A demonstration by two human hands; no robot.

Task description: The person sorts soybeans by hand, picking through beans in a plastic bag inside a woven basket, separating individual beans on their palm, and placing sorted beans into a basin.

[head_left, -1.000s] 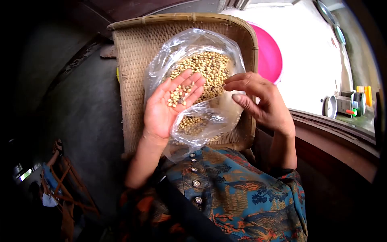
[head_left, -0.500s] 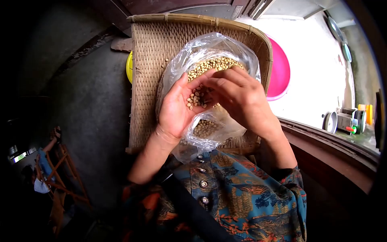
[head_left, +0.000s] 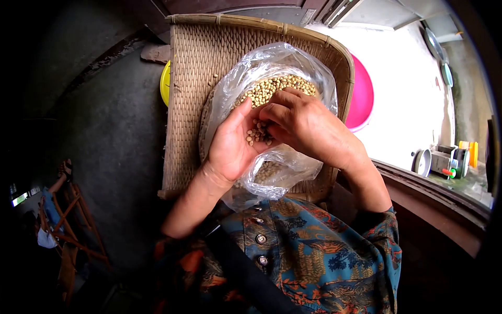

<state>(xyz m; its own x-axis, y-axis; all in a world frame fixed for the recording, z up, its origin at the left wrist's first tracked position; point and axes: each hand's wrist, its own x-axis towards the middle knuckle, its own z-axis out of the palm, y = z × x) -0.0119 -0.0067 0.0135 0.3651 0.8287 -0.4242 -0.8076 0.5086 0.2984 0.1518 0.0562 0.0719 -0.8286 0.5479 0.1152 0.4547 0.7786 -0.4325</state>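
My left hand (head_left: pixel 229 149) is cupped palm up, holding a small heap of tan soybeans (head_left: pixel 256 134). Over that palm, my right hand (head_left: pixel 316 128) has its fingers bent and drawn together at the beans; its fingertips are partly hidden, so I cannot tell what they pinch. Beneath both hands a clear plastic bag (head_left: pixel 308 56) lies spread, with many more soybeans (head_left: pixel 277 86) inside. The bag rests on a woven bamboo tray (head_left: pixel 193 73) with a raised rim, and its crumpled near edge lies close to my shirt.
A pink basin (head_left: pixel 362 97) is at the tray's right, and part of a yellow container (head_left: pixel 165 83) shows at its left. A wooden sill (head_left: pixel 426 201) runs along the right. A wooden folding frame (head_left: pixel 73 225) stands lower left, near another person's foot (head_left: pixel 65 170).
My right hand has moved slightly left and its fingers have closed in at the palm's beans. My left hand stays cupped. The whole view has shifted slightly.
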